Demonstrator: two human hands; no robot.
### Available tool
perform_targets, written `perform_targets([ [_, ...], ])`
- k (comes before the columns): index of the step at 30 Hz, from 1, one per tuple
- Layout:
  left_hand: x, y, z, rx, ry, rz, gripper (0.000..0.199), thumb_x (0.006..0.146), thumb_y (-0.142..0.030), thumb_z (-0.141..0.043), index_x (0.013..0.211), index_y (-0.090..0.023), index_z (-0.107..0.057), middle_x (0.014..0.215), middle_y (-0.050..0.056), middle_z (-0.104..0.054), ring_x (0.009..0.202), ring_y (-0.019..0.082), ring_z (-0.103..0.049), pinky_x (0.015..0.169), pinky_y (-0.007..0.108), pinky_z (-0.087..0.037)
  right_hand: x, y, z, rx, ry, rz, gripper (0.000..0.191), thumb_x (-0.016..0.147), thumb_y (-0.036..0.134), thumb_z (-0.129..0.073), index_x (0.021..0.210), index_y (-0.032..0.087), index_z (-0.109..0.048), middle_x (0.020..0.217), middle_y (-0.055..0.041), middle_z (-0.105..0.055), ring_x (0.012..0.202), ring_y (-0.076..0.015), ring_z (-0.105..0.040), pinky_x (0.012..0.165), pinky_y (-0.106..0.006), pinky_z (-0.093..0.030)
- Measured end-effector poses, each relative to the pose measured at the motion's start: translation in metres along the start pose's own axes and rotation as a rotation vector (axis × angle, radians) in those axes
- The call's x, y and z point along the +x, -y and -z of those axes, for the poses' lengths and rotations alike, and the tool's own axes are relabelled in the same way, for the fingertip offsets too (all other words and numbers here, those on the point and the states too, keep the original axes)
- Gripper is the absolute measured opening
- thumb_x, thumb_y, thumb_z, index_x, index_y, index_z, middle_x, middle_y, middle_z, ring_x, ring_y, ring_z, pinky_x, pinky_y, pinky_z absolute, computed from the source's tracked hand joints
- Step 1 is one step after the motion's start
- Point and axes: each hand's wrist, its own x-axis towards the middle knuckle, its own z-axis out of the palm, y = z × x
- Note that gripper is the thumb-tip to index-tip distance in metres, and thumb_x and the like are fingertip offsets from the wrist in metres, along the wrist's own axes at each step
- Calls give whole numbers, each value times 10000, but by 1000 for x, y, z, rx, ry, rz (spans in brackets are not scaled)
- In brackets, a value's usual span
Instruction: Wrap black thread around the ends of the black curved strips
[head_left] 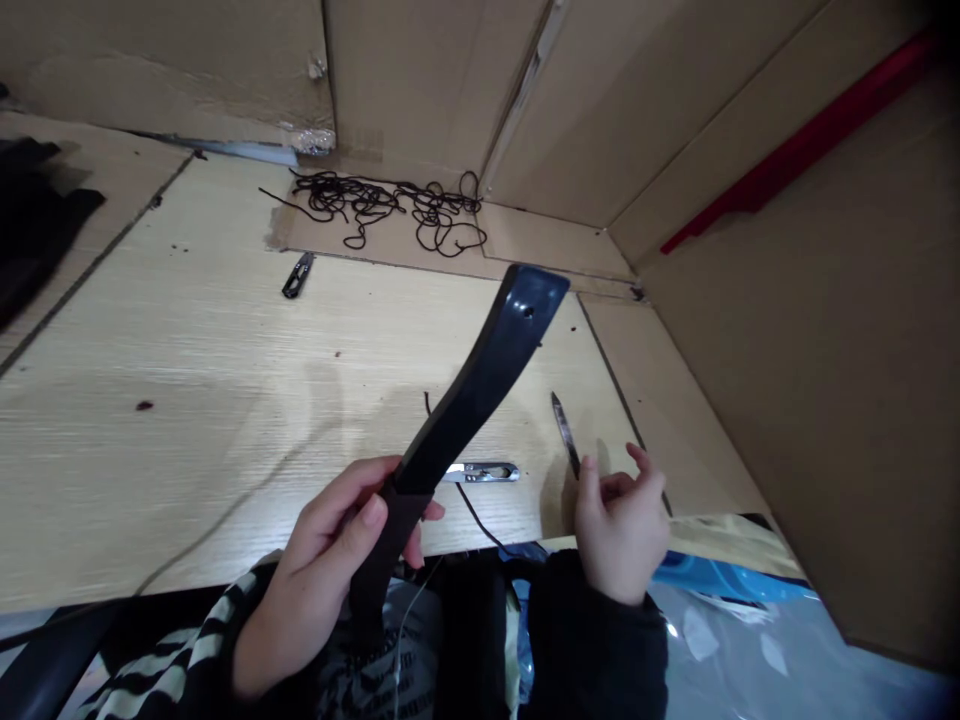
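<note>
My left hand is closed around the brown lower part of a long, dark, curved strip. The strip's upper part is glossy black, with a small hole near its wide end, and it tilts up to the right above the table. To the right, my right hand has its fingers half curled and apart. Its foremost fingertip meets the lower end of a slim pointed metal tool; no grip on it shows. Silver thread snips lie partly behind the strip, across a dark cord.
Tangled dark cord lies at the back against cardboard walls. Black thread snips rest left of centre on the pale wooden table. Black cloth is at far left. A red strip runs along the right wall.
</note>
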Motion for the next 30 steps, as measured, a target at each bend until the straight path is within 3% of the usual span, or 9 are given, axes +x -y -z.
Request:
perform_targets([
  [5,-2,-4,-5,32,-72,-16,177,912,-344,-567,1057,-284,-647,913,5,-752,662,117,-653,647,214,-518,-38,49,16,291,200,408,133,901,279,-518,863,191,-611,704,-20,-605,599,-158,-540,554,-275,-401],
  [8,-3,-1,-4,69,-124,-36,203,893,-358,-598,1078,-300,-657,989,-3,-744,735,124,-658,702,221,-527,-59,83,19,415,339,626,97,895,250,-525,828,195,-569,674,-5,-569,600,-157,-535,537,-276,-402],
  [14,-3,6,-2,159,-255,-53,262,855,-396,-644,1094,-295,-681,1178,5,-686,1152,195,-578,959,242,-464,-68,113,11,403,301,813,217,907,246,-555,704,208,-490,595,-1,-508,570,-170,-480,505,-305,-362],
  [17,0,2,-4,116,-220,-35,245,874,-388,-619,1103,-305,-654,1162,-3,-690,934,152,-652,816,227,-520,-61,107,9,459,325,780,227,911,118,-508,704,208,-484,597,13,-493,574,-148,-470,527,-291,-362],
  [21,4,-5,-8,90,-168,-33,235,894,-383,-587,1116,-308,-615,1156,0,-681,681,107,-629,651,231,-522,-39,88,-1,395,157,591,176,905,136,-526,744,199,-494,633,23,-463,574,-131,-456,546,-280,-374],
  [22,5,-6,-9,91,-177,-29,235,893,-387,-588,1114,-312,-609,1162,-1,-674,688,109,-631,645,231,-521,-33,83,-4,348,141,562,53,889,167,-561,853,190,-529,715,1,-511,620,-143,-487,578,-294,-407],
  [25,8,-9,-11,104,-201,-36,244,887,-401,-593,1116,-317,-599,1164,-5,-660,695,109,-631,664,235,-524,-23,71,-9,299,223,529,236,868,243,-598,1078,156,-536,1007,-99,-578,817,-200,-567,701,-362,-472],
  [28,12,-11,-13,140,-218,-79,254,899,-411,-570,1134,-318,-594,1186,-7,-650,682,97,-618,678,233,-520,-30,68,-2,354,330,510,219,937,232,-496,732,188,-558,726,-23,-587,680,-166,-565,608,-307,-447],
  [30,15,-12,-14,158,-230,-99,250,908,-418,-554,1132,-319,-599,1087,-19,-680,676,91,-608,692,222,-516,-44,73,5,380,288,514,227,949,185,-462,753,193,-577,701,-16,-605,686,-164,-588,604,-296,-457],
])
